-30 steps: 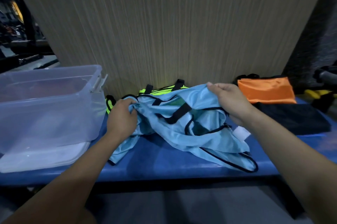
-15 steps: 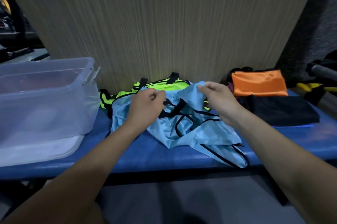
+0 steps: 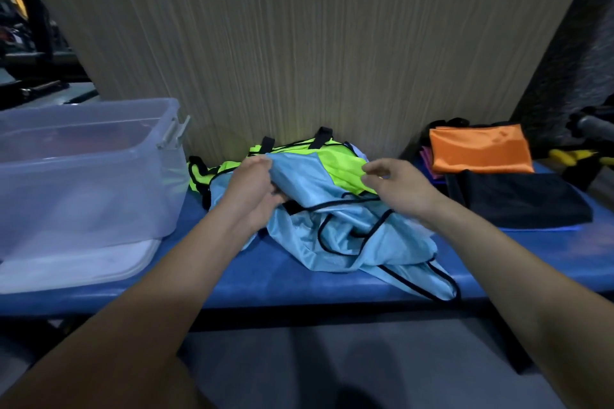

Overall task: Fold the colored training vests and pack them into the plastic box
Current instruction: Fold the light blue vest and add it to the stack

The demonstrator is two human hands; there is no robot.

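A crumpled light blue vest [image 3: 345,235] with black trim lies on the blue bench [image 3: 265,285], one strap hanging over the front edge. My left hand [image 3: 254,189] grips its upper left edge. My right hand [image 3: 395,189] hovers over the vest's right side with fingers loosely curled, holding nothing. A neon yellow vest [image 3: 335,162] lies behind and partly under the blue one, against the wall. The clear plastic box [image 3: 83,169] stands at the left of the bench, on its lid.
A folded orange vest [image 3: 478,149] and a folded black cloth [image 3: 518,199] lie at the bench's right end. A wood-grain wall panel [image 3: 299,42] rises right behind the bench. Yellow-handled gear [image 3: 574,156] sits at far right.
My right hand has let go of the blue vest and now hovers above it. My left hand shifted right along the vest's top edge. More of the yellow vest shows.
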